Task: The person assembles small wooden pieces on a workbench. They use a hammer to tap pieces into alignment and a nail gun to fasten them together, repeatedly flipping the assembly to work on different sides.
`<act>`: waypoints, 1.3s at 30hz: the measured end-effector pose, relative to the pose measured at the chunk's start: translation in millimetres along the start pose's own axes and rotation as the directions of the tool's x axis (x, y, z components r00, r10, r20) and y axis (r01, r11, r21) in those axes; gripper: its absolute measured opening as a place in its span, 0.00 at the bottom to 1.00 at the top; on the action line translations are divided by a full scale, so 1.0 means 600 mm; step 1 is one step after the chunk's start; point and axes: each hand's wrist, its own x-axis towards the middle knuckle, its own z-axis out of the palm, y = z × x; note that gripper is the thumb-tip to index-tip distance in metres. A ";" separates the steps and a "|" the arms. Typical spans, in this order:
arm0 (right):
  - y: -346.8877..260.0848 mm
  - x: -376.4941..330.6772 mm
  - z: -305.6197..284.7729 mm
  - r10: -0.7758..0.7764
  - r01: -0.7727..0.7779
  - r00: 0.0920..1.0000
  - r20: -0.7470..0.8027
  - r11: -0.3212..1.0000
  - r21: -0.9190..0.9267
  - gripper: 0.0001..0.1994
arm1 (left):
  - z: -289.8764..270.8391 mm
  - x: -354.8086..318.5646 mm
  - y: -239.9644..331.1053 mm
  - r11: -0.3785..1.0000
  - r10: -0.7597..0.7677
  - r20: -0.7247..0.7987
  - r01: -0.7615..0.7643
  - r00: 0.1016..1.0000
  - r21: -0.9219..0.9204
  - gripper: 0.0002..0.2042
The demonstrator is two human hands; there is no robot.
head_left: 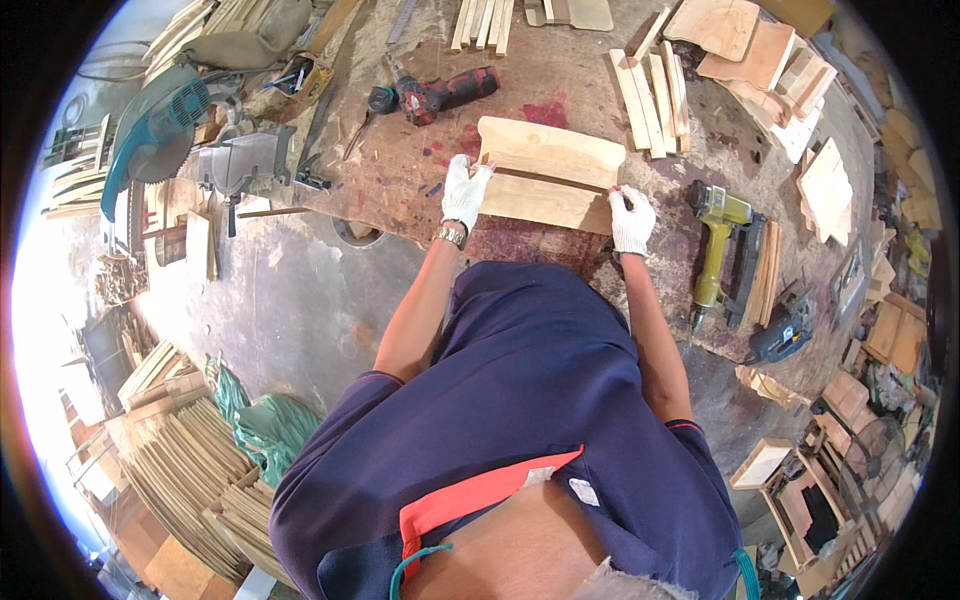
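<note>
Boards (548,175) | left hand (465,190), right hand (632,220) flat-fingered on ends, nailer (722,245) right of boards | I'd press evenly, keep edges flush

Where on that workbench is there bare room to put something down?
Bare patches: between the drill and the curved boards, and beside the nail gun. The slat pile and right edge are crowded.

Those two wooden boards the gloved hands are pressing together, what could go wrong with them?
The two boards might slip apart, since only the left hand and right hand steady their ends. Fingers could get pinched in the dark seam between them. The yellow nail gun lies close beside the right hand, so a careless bump there could be dangerous.
</note>
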 end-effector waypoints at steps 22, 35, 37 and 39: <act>0.013 0.008 0.012 -0.114 0.110 0.993 -0.016 0.981 -0.161 0.12 | -0.006 -0.008 0.022 0.999 -0.003 0.026 0.004 1.000 -0.043 0.16; -0.018 0.008 -0.063 0.015 -0.018 0.976 -0.219 1.000 -0.012 0.21 | -0.001 -0.018 0.060 0.996 0.077 -0.071 -0.074 0.995 0.042 0.19; -0.020 0.010 -0.122 -0.154 0.020 0.921 -0.357 0.936 -0.352 0.26 | -0.002 -0.009 0.055 1.000 -0.005 -0.006 0.005 1.000 -0.009 0.17; -0.012 0.001 -0.178 -0.230 -0.098 0.858 -0.459 0.804 -0.587 0.31 | -0.002 -0.005 0.049 0.999 0.024 0.016 -0.024 1.000 -0.024 0.16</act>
